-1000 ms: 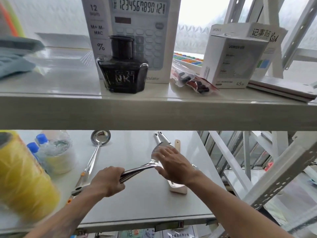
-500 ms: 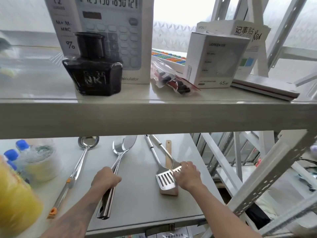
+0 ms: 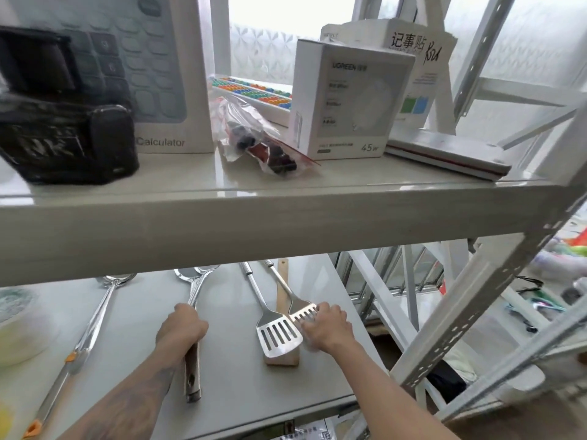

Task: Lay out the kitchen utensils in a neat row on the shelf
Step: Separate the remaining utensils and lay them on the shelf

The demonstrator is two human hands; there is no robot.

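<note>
L hand [image 3: 181,328] has a full grip, fingers curled round the steel handles of a spoon and turner pair [image 3: 193,312] lying lengthwise on the lower shelf [image 3: 228,392]; handle ends poke out below the fist, heads point away under the upper shelf edge. R hand [image 3: 327,325] lies on the slotted head of a steel spatula [image 3: 301,309], fingers bent over its R edge; grip looks loose, can't tell if it's pinching. A 2nd slotted spatula [image 3: 278,335] sits just L of it, head resting on a wooden spatula [image 3: 281,360]. Ladle [image 3: 92,325] w/ orange-tipped handle lies far L, apart from the rest.
</note>
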